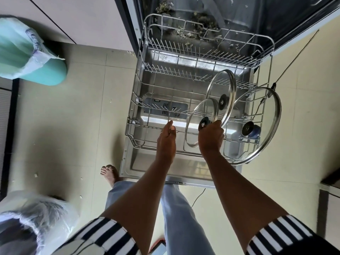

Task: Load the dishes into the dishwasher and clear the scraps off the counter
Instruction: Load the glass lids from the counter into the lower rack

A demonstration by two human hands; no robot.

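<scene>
Open dishwasher (276, 19) at frame centre; lower rack (139, 115) extended over the lowered steel door (139, 162).

The right hand (211, 137) is closed around the black knob of the small glass lid (198, 113), which stands on edge in the rack. The left hand (166, 137) holds nothing; its fingers are nearly straight, with the tips on a rack wire. A medium glass lid (221, 97) and a large glass lid (257, 124) lean at centre right. Leafy debris (200, 23) lies in the tub, top centre. The floor (73, 126) is pale tile with scattered crumbs. A green lined bin (36, 59) stands upper left.
</scene>
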